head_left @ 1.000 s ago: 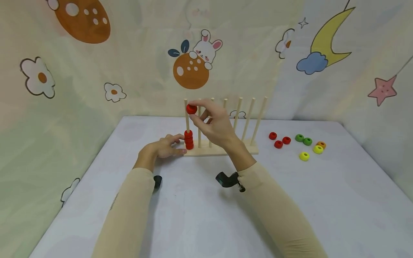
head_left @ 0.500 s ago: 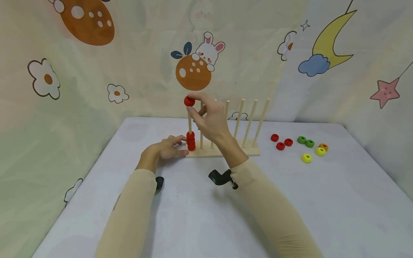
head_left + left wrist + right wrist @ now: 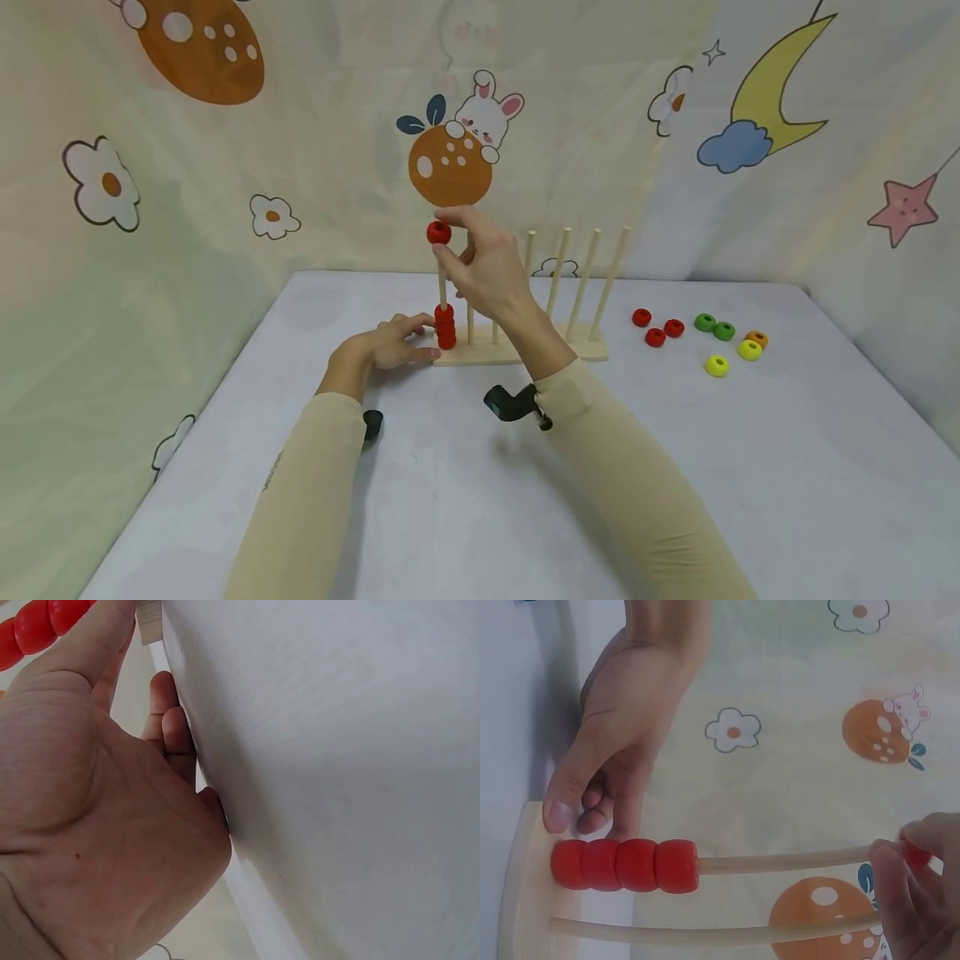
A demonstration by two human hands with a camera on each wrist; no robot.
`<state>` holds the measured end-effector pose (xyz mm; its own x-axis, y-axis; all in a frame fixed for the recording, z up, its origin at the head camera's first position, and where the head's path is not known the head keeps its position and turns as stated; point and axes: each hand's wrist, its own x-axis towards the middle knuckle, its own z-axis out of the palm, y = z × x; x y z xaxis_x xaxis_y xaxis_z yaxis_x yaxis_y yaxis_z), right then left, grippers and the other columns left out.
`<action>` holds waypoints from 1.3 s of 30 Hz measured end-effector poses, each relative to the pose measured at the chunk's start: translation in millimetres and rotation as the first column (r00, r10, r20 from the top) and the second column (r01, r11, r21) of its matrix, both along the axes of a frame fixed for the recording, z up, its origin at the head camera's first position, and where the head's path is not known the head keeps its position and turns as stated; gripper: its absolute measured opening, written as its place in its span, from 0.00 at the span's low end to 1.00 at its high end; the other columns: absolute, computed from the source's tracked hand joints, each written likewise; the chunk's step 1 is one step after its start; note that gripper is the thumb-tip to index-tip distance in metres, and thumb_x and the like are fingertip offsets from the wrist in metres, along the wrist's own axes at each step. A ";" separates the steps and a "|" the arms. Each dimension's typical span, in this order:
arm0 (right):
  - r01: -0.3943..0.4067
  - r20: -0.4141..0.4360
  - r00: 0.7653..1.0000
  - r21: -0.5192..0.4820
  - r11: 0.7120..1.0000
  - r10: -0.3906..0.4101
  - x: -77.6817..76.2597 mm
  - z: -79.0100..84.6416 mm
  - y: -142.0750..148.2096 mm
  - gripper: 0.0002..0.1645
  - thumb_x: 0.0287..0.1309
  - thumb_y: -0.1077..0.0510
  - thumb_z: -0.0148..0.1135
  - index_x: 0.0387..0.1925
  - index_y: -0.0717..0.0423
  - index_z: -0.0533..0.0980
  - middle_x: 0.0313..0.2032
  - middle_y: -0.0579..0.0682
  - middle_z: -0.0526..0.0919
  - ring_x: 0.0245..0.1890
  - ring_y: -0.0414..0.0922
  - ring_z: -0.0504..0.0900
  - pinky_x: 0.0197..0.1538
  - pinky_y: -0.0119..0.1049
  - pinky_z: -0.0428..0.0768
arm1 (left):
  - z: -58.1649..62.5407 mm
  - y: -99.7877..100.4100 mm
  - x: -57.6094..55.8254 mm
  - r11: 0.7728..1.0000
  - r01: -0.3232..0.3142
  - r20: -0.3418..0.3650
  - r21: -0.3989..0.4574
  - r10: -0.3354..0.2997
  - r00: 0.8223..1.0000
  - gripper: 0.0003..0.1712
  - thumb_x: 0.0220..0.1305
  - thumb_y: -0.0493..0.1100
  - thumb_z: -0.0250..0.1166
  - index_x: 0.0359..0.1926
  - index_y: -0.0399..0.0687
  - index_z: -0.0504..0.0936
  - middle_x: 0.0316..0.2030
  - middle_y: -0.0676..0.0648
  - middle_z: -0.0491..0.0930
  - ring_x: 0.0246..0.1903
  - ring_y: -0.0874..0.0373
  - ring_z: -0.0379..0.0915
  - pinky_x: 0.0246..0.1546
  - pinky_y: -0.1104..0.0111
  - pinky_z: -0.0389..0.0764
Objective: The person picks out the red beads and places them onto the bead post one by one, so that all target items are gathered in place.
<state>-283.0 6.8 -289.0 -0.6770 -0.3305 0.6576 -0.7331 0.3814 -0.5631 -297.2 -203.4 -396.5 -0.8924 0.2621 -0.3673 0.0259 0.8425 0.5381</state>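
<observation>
Four glossy red rounded beads [image 3: 446, 327] sit threaded in a snug column at the foot of the leftmost slim round wooden peg [image 3: 442, 287], on a pale, flat, straight-edged wooden base [image 3: 480, 357]. Six more pale wooden pegs [image 3: 558, 275] rise in a row along the same board, the farther ones leaning to the right.

The right hand [image 3: 491, 267] pinches a fifth red bead [image 3: 438, 232] between thumb and forefinger at the upper tip of the leftmost peg; whether the wood has entered its hole cannot be told. The left hand [image 3: 386, 343] lies low at the base's left end, its thumb touching the board and its fingers relaxed, with the index reaching just beside the stacked column.

On the smooth white worktop [image 3: 442, 500], to the right of the base, lie loose round beads with dark central holes: three red beads [image 3: 655, 337] close together, two green beads [image 3: 723, 331] side by side, and two bright yellow beads [image 3: 717, 366], the farther of which partly covers an orange bead [image 3: 759, 337]. Behind hangs a softly creased, printed cloth [image 3: 337, 167].
</observation>
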 end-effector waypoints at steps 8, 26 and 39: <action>-0.042 0.009 0.999 0.001 0.999 0.042 5.4 -0.7 6.7 0.27 0.66 0.59 0.68 0.65 0.54 0.74 0.63 0.51 0.78 0.23 0.40 0.84 0.29 0.32 0.82 | -3.6 0.8 -0.4 1.000 0.002 0.002 -0.004 -0.001 1.000 0.38 0.65 0.67 0.66 0.72 0.77 0.64 0.70 0.47 0.63 0.72 0.40 0.53 0.65 0.32 0.60; -0.188 -0.093 0.978 -0.020 0.982 0.186 10.3 -1.4 45.2 0.23 0.64 0.65 0.67 0.60 0.58 0.77 0.57 0.52 0.80 0.31 0.40 0.86 0.27 0.34 0.83 | -5.7 6.8 -3.3 1.000 0.022 -0.021 -0.010 -0.023 1.000 0.38 0.65 0.66 0.66 0.73 0.74 0.63 0.70 0.44 0.64 0.72 0.40 0.54 0.67 0.33 0.59; -0.225 -0.065 0.973 -0.049 0.973 0.221 7.2 -8.2 80.4 0.22 0.64 0.66 0.68 0.58 0.56 0.78 0.55 0.51 0.80 0.31 0.41 0.85 0.29 0.35 0.83 | 0.2 0.8 -0.2 1.000 0.008 -0.018 -0.002 -0.008 1.000 0.38 0.63 0.68 0.66 0.72 0.73 0.65 0.71 0.45 0.63 0.72 0.42 0.52 0.68 0.35 0.59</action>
